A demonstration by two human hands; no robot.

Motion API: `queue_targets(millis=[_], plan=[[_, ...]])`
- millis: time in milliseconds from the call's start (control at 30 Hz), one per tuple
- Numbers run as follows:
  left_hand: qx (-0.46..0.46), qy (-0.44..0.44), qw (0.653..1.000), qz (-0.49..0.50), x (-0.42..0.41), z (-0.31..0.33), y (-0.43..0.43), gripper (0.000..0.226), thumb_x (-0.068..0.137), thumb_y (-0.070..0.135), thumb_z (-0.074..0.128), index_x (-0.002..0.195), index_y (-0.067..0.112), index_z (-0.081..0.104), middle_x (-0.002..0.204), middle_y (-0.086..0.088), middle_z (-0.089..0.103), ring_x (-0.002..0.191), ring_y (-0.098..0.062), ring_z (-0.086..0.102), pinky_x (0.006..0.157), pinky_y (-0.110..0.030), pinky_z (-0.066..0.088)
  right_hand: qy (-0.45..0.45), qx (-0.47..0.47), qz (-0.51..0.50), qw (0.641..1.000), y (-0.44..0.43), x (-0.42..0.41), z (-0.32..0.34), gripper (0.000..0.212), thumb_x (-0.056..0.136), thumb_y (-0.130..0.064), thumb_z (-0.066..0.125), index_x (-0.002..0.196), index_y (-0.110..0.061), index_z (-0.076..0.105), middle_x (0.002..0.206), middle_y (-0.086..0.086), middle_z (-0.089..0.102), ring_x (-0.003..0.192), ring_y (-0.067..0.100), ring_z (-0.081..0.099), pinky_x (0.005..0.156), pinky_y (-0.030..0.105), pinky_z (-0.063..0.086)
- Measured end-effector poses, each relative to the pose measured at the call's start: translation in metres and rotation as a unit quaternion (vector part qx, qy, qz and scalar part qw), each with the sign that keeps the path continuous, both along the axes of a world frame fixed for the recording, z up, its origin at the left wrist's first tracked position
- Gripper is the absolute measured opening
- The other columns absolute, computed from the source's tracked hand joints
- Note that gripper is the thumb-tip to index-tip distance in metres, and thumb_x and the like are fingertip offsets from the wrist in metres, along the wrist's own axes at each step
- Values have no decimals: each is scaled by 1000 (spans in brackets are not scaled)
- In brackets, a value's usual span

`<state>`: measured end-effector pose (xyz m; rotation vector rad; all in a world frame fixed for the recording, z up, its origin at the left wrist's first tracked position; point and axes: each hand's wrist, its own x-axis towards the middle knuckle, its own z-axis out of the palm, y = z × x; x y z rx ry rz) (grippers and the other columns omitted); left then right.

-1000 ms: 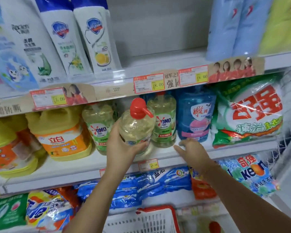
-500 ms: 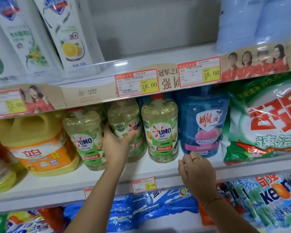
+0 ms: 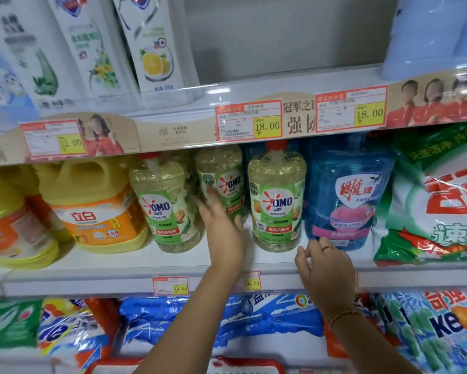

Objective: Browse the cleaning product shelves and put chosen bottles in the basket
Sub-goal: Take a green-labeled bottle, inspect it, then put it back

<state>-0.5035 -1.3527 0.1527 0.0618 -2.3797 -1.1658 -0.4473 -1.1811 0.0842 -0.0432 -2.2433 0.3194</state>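
Now the task's thing, a clear round plastic bottle [image 3: 219,182] with pale yellow-green liquid and a green OMO label, stands upright on the white shelf board [image 3: 119,265]. Its top is hidden behind the beige price strip [image 3: 173,130]. Left of this bottle and more to the front stands a twin bottle with a red cap [image 3: 167,209]; right of it stands a second twin bottle [image 3: 277,201].

The left hand [image 3: 223,230] reaches to the set-back bottle with straight, spread fingers, the fingertips over its lower label. They are blurred, so I cannot tell if they really touch it. The right hand [image 3: 325,263], lower right of the bottle, rests at the shelf edge, fingers loosely curled, holding nothing. Far below the bottle shows the rim of a red plastic basket [image 3: 264,364].
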Motion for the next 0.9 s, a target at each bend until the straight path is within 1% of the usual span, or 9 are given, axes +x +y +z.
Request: queue_targets(millis=[33,100,200,300,433,533,633,733,900], plan=[[-57,34,998,-18,9,-8,2,87,85,-5,60,153,26,15,158,-16,10,145,-31,15,113,-41,30,0,3,-2,1000,0,0,0,33,88,-31,40,60,-13,47,56,3,41,47,20,40,47,28,30],[-162,95,982,-20,8,-19,0,92,73,-16,60,147,31,33,154,-18,17,144,-39,15,109,-50,36,2,15,-4,1000,0,0,-1,34,88,-31,40,61,-13,47,57,3,42,48,20,40,48,28,30],[-181,106,978,-10,-7,-16,-10,92,68,-25,48,142,29,46,151,-21,21,140,-42,22,88,-41,48,8,31,-9,999,1,0,-3,35,89,-32,41,62,-12,49,57,5,44,48,21,41,47,28,31],[-197,41,979,-15,-22,-8,-17,88,75,-22,43,145,32,39,152,-22,16,138,-41,24,90,-43,48,13,34,-12,999,2,-1,-3,35,89,-32,41,62,-11,50,57,5,45,47,22,42,46,28,32],[-226,-25,974,-19,-49,-2,-20,81,83,-11,48,151,27,23,146,-24,20,113,-42,51,82,-42,47,30,39,-15,999,2,-2,-4,36,90,-30,42,61,-11,49,56,6,44,45,22,41,45,27,32],[-248,-76,966,-20,-76,-9,-15,82,89,-5,51,154,25,9,150,-27,11,105,-38,56,86,-39,46,44,48,-16,998,1,-2,-4,36,90,-30,42,60,-11,49,56,7,45,45,22,40,47,26,30],[-219,-101,970,-14,-110,-19,-12,80,92,1,51,153,26,5,151,-25,10,115,-38,49,98,-43,44,43,47,-16,998,1,-3,-6,35,89,-30,41,61,-11,50,56,7,45,45,21,40,47,25,30],[-167,-94,982,-2,-133,-14,-13,68,92,8,55,149,21,21,149,-20,21,127,-38,41,106,-45,39,41,46,-18,998,1,-4,-7,35,89,-31,40,61,-11,50,57,7,45,46,20,39,48,26,29],[-39,-80,996,-21,-132,-4,-12,49,87,28,63,132,18,46,137,-13,48,122,-33,49,99,-36,43,47,48,-21,998,1,-5,-8,34,89,-30,40,61,-12,49,57,6,45,48,17,35,48,25,30]])
